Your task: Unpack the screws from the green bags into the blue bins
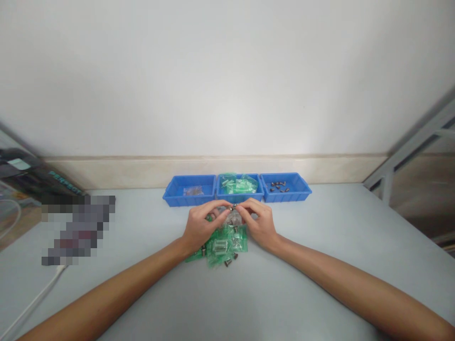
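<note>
My left hand (205,223) and my right hand (259,221) meet at the fingertips above a small pile. Thumb and forefinger of each are pinched on one small shiny metal part (232,207), mostly covered by the fingers. Under them lie green-tinted clear plastic bags (218,246) with small pieces inside. A crumpled clear bag (232,218) sits just below the fingertips. Short dark metal screws (228,262) lie at the pile's near edge and among the bags.
Three blue trays stand along the wall: the left tray (188,201) holds a small clear bag, the middle tray (241,198) green bags, the right tray (289,196) several dark metal pieces. A blurred-out object (80,232) with a white cable (35,300) lies left.
</note>
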`<state>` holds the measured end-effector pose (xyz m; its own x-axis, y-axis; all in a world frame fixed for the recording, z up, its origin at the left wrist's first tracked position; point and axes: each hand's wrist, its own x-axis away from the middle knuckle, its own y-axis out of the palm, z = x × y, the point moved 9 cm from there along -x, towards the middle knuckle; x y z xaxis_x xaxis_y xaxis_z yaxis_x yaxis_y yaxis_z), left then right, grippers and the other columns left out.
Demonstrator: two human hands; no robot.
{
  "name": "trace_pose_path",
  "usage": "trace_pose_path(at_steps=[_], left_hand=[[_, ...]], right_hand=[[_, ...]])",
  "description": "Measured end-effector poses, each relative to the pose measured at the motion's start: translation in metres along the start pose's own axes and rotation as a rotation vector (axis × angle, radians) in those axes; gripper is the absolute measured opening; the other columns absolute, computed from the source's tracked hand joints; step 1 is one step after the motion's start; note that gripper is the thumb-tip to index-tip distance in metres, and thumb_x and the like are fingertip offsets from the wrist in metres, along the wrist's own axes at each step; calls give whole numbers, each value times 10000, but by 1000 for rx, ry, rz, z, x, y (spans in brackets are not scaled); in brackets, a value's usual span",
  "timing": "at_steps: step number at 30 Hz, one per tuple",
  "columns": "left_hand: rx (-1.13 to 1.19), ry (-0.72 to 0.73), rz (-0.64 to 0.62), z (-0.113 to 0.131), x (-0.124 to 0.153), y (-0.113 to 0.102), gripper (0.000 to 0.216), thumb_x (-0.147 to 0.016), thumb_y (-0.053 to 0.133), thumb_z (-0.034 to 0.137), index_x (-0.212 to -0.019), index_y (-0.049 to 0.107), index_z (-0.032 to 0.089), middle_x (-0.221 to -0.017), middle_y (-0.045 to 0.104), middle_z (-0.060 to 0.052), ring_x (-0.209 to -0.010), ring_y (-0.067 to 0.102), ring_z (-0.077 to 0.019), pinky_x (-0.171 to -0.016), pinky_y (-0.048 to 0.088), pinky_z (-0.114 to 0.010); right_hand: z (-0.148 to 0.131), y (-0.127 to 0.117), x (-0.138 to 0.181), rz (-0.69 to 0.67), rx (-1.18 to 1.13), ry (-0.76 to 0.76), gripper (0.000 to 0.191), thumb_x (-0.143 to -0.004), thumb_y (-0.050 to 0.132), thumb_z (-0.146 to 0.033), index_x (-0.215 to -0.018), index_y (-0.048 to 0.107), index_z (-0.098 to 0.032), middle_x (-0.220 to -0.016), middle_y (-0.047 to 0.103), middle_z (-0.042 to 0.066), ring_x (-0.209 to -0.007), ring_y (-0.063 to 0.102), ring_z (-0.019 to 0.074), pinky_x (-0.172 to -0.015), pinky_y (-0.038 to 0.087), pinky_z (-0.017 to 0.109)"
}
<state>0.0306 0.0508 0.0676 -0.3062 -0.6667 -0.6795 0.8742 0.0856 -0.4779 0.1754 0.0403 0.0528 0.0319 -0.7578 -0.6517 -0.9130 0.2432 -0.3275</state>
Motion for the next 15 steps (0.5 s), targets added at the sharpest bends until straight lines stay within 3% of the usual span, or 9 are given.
trace_pose_path(at_steps=[3,11,15], left_hand=[[2,-21,7,-3,0,0,134,-864,622,258,-921,686,155,-520,636,56,-415,547,-72,-536,484,-174],[4,3,-9,-2,0,1,147,-888,600,261,-936,702,167,-829,725,-24,-523,584,-84,-621,515,-211],[35,-18,-21,-6,0,2,147,-895,587,237,-966,702,178,-872,724,-28,-497,561,-76,-613,517,-216]], right_hand=[[0,-1,0,3,3,12,207,-906,564,-251,-744,670,-178,-649,608,10,-600,550,134,-574,416,251],[-1,1,1,-15,2,-12,202,-913,552,-247,-758,659,-175,-665,610,11,-609,539,133,-586,414,253],[0,1,2,-16,-5,-11,196,-913,554,-255,-774,665,-173,-676,612,15,-618,543,135,-592,425,257]])
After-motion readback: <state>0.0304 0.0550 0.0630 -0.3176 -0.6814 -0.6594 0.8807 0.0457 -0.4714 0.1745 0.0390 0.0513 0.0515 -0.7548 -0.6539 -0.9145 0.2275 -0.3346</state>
